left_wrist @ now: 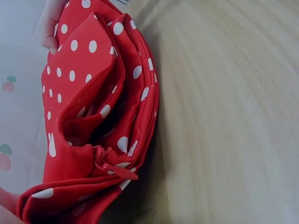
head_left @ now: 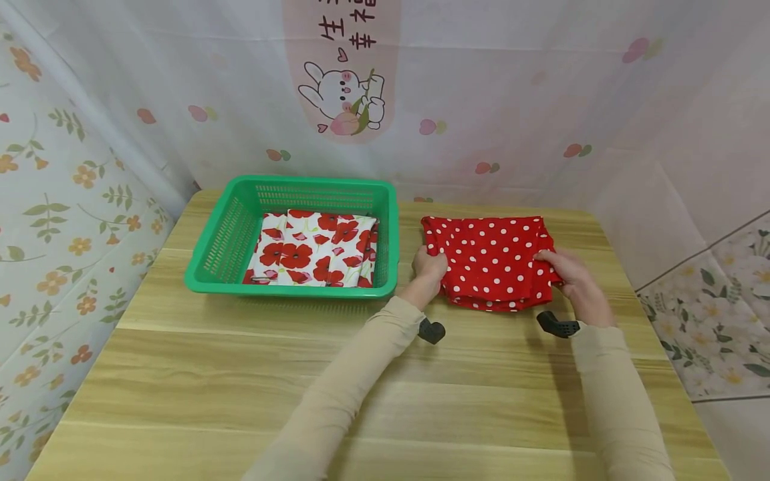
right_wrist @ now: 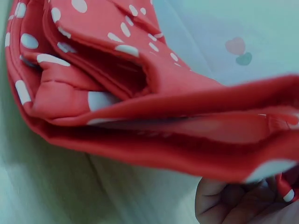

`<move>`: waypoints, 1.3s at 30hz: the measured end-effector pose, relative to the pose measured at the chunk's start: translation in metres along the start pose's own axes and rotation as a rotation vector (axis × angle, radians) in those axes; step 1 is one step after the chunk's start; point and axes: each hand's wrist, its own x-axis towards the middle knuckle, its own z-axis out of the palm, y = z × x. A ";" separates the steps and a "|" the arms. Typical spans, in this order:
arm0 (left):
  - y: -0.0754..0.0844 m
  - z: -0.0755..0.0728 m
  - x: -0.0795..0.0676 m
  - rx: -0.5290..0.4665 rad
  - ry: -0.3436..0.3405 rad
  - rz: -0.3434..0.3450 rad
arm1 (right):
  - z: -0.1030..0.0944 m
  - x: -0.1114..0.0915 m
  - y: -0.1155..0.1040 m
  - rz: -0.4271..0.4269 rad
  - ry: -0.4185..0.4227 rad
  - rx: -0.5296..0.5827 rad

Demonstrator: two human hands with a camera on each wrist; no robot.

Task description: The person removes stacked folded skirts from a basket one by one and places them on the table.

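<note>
"Red polka-dot cloth (head_left: 490,260): where, and how held?"
"Green basket's (head_left: 228,288) 3 o'clock. Your left hand (head_left: 430,268) pinches its 9 o'clock edge, your right hand (head_left: 577,284) its 3 o'clock edge."
"Tip?"
"Lift both edges evenly; tuck loose layers near the zip pull (left_wrist: 120,171)."

Even light, soft shadows; right hand (head_left: 580,282) blurred.

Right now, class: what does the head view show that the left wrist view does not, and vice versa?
Only the head view shows the green basket holding flowered fabric. Only the left wrist view shows the red zipper pull. Both share the red polka-dot cloth, the wooden table, and parts of the left hand and right hand.
</note>
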 end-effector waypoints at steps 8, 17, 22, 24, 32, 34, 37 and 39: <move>-0.004 -0.002 0.005 0.026 0.041 0.018 | -0.003 0.008 0.010 0.001 0.070 -0.164; -0.005 -0.003 0.004 0.195 0.103 0.011 | 0.001 0.019 0.020 -0.011 0.215 -0.292; -0.002 -0.003 0.000 0.398 0.110 0.063 | 0.006 0.019 0.021 -0.009 0.275 -0.334; 0.000 -0.002 -0.002 0.505 0.116 0.091 | 0.008 0.019 0.021 -0.015 0.299 -0.344; 0.010 0.000 -0.010 0.687 0.063 0.186 | 0.016 0.014 0.012 -0.045 0.356 -0.404; 0.013 0.000 -0.013 0.656 0.022 0.214 | 0.019 0.012 0.009 -0.065 0.368 -0.413; 0.020 -0.001 -0.020 0.586 -0.051 0.251 | 0.026 0.010 0.005 -0.112 0.374 -0.416; 0.024 -0.002 -0.023 0.551 -0.087 0.269 | 0.031 0.010 0.002 -0.144 0.370 -0.424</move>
